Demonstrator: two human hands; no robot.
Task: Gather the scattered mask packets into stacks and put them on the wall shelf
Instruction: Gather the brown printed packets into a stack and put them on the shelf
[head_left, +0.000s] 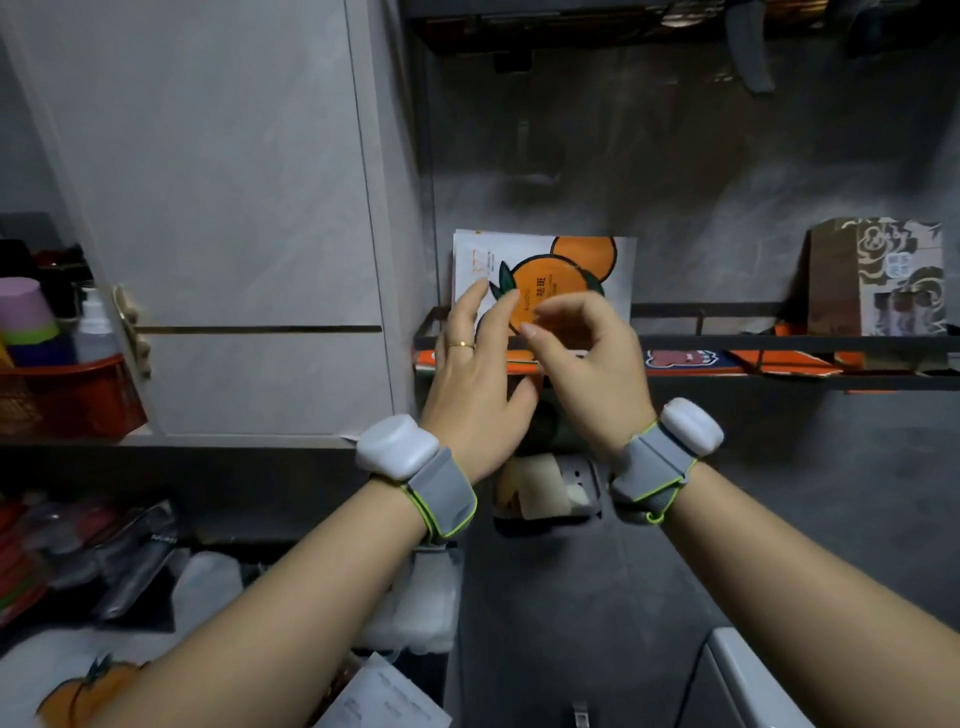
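A stack of white mask packets (582, 260) printed with oranges stands upright at the left end of the black wire wall shelf (727, 344), leaning on the grey wall. My left hand (475, 379) is raised in front of the stack, fingers spread, fingertips touching its lower left face. My right hand (587, 358) hovers just in front of the stack with fingers loosely curled and nothing in them. More packets lie below: one with an orange print (78, 691) at the bottom left and a white one (384, 701) face down at the bottom centre.
A brown patterned box (883, 280) stands at the shelf's right end, with flat orange cartons (779, 361) lying on the shelf floor. A pale cabinet door (234, 218) is to the left. A red basket (78, 395) holds cups and a bottle. Clutter fills the counter (104, 551) below.
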